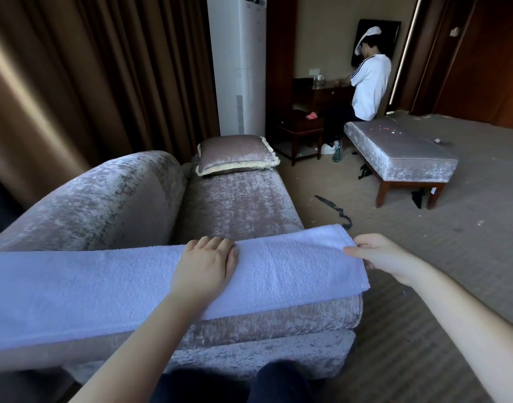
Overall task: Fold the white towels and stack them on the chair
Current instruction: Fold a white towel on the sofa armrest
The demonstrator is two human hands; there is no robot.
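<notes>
Knees (278, 383) front the chair (238, 205); white towel (104, 283) lies under the flat, released left grip (206, 267), right grip (387, 255) pinching its end.

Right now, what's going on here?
A person is folding a white towel that lies as a long strip across the front of a couch. The left hand presses flat on the towel's middle, and the right hand pinches its right end. No folded stack is in view.
</notes>
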